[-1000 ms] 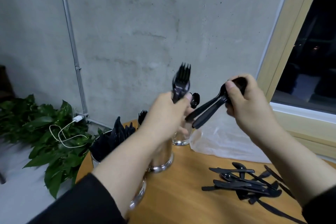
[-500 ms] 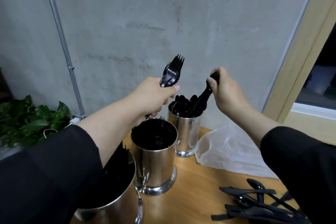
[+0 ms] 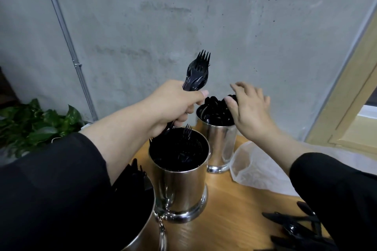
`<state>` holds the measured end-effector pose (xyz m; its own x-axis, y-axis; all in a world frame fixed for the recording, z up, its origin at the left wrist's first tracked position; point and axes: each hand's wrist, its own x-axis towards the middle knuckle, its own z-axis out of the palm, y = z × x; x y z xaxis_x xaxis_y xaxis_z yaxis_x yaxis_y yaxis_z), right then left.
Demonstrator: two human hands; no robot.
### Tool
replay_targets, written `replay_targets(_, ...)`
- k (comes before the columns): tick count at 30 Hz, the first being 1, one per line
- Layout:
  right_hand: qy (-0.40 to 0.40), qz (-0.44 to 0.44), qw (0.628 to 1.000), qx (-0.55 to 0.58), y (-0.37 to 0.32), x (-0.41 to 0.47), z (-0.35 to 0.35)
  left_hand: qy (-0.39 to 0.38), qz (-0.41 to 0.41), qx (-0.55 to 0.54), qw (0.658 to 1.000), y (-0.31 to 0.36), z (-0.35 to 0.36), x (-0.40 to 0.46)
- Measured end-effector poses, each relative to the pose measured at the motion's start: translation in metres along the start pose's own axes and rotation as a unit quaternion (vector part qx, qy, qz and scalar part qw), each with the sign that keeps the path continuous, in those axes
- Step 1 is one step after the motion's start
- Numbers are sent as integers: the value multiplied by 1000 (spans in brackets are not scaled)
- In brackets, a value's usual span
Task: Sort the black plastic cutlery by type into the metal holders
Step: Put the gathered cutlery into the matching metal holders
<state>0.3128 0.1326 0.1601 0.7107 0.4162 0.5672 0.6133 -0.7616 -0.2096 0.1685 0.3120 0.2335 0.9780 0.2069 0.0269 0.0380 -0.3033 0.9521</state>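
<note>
gripping a bunch of forks (image 3: 197, 73) tines-up, the left hand (image 3: 173, 106) hovers just above the fork holder (image 3: 179, 171); their handles point down into it. the right hand (image 3: 247, 108), fingers spread, seemingly empty, rests over the spoon holder (image 3: 219, 140).

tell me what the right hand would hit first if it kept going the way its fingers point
Probably the concrete wall: the right hand passes over the spoon holder, its fingers pointing up and away. Depth is unclear.

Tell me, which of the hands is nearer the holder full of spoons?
Right. The right hand rests over the spoon holder; the left hand grips forks beside it.
</note>
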Motion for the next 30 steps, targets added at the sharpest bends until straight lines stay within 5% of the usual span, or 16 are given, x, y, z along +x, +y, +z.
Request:
replay_targets(4,34,46,963,264,-27,-4,-48,-40,-10,-27,999,7,2,-14)
replay_targets(9,-65,7,890,452,-77,-27,-114,-115,-36,-87,989,21,9,-42)
replay_targets(18,-68,91,882,457,-98,-75,-158,-151,-32,-158,975,30,23,-113)
replay_targets(24,-54,111,854,505,-119,-113,-179,-161,-21,-136,977,28,35,-151)
replay_targets(30,-97,119,877,455,-130,-133,-196,-147,-18,-19,989,30,41,-173)
